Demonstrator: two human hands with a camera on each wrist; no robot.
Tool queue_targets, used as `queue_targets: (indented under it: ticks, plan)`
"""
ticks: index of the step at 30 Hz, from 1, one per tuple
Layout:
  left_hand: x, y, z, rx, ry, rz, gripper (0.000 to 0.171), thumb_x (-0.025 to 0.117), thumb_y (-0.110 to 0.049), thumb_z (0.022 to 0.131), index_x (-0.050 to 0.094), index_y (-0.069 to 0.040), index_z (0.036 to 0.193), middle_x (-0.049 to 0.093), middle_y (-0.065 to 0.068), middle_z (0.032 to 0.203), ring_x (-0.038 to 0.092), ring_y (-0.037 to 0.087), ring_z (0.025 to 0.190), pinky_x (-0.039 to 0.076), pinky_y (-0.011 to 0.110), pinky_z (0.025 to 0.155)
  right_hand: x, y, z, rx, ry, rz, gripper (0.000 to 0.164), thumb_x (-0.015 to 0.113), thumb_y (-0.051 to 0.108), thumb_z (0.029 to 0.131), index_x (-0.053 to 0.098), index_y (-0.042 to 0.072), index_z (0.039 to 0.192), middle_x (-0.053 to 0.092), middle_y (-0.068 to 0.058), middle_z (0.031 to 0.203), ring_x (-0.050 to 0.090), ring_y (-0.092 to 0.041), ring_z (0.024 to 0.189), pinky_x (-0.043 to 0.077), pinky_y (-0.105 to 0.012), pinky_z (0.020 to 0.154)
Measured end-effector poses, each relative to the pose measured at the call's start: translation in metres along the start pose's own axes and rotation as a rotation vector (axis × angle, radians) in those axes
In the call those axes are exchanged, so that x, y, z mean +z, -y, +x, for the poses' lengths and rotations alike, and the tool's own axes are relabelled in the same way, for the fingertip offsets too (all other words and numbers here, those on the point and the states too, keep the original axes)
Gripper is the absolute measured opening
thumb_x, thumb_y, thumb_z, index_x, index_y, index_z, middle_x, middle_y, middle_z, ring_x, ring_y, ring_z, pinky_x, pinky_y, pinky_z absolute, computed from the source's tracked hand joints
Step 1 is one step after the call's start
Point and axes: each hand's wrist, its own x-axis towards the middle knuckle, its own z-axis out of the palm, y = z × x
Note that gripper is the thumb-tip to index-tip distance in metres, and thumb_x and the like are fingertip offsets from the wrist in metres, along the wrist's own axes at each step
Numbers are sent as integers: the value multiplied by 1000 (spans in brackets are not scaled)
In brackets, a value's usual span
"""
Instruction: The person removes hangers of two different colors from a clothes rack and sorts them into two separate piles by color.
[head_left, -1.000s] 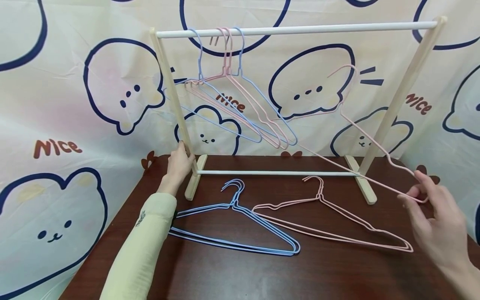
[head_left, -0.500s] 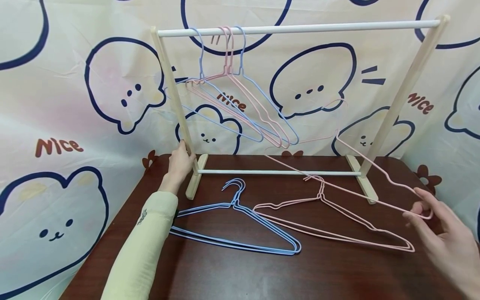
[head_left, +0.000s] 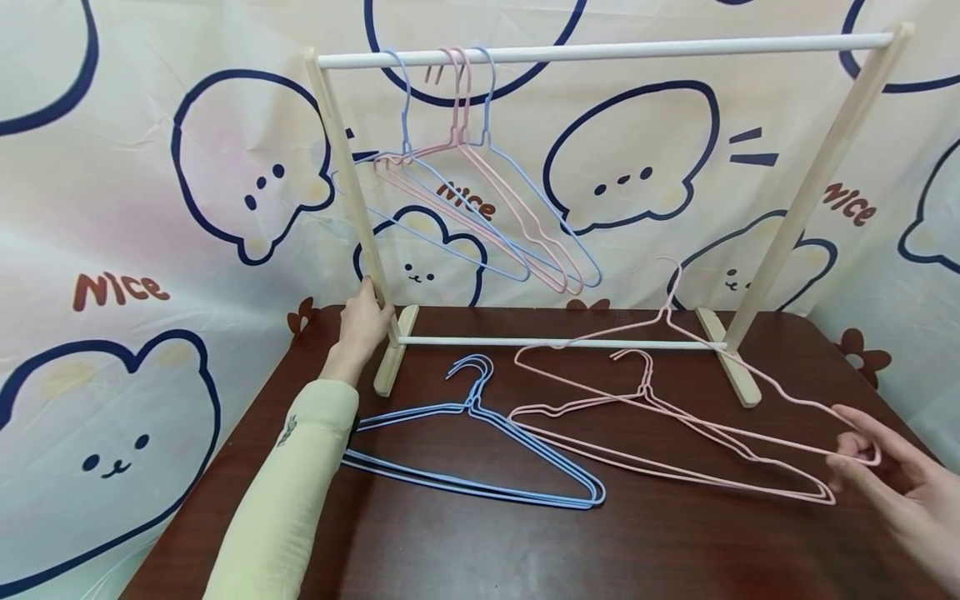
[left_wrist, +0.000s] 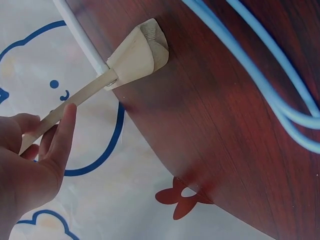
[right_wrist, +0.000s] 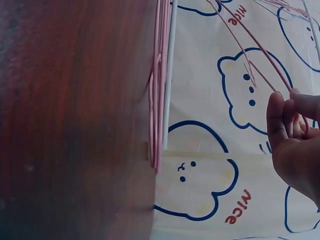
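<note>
My left hand (head_left: pixel 358 329) grips the left wooden post (head_left: pixel 347 179) of a clothes rack low down, near its foot; the left wrist view shows fingers and thumb around this post (left_wrist: pixel 85 92). At the right, my right hand (head_left: pixel 896 479) pinches one lower corner of a pink wire hanger (head_left: pixel 667 313). That hanger is held out leftward, its hook uppermost, overlapping the pink hangers (head_left: pixel 645 388) on the table in the head view. Blue hangers (head_left: pixel 474 402) lie stacked beside those, hooks toward the rack. In the right wrist view, thumb and fingers close on the held hanger's wire (right_wrist: pixel 260 52).
Two blue hangers (head_left: pixel 487 125) and two pink hangers (head_left: pixel 454 125) hang on the left part of the white top rail (head_left: pixel 675 50). The rack's feet (head_left: pixel 729 358) stand at the back of the dark brown table (head_left: pixel 465 558). Printed cloth (head_left: pixel 247 167) surrounds the table.
My right hand has lowered the pink hanger, from in front of the cloth below the top rail to over the table hangers. My left hand keeps its hold on the post.
</note>
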Motion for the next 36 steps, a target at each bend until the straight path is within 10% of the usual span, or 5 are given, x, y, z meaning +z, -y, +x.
queue_targets:
  ticks: [16, 26, 36]
  plan:
    - [0, -1, 4, 5, 5, 2, 42, 48, -17, 102, 38, -2, 140, 61, 29, 124, 68, 44, 102, 59, 50, 78, -27, -25, -19, 164, 117, -36, 63, 46, -26, 90, 49, 6, 144, 60, 8, 88, 63, -6, 64, 46, -17, 59]
    - [2, -1, 3, -6, 2, -2, 43, 50, -17, 101, 38, -2, 140, 62, 28, 122, 68, 43, 102, 59, 50, 78, -28, -32, -23, 296, 110, -256, 64, 54, -20, 90, 54, 23, 137, 56, 10, 83, 57, -6, 64, 44, -21, 54]
    - [3, 4, 3, -3, 10, -14, 43, 49, -17, 101, 37, -4, 140, 61, 29, 124, 68, 44, 101, 59, 51, 77, -39, -39, -23, 327, 216, -704, 55, 71, 4, 89, 57, 31, 135, 51, 28, 92, 48, 16, 75, 39, -9, 58]
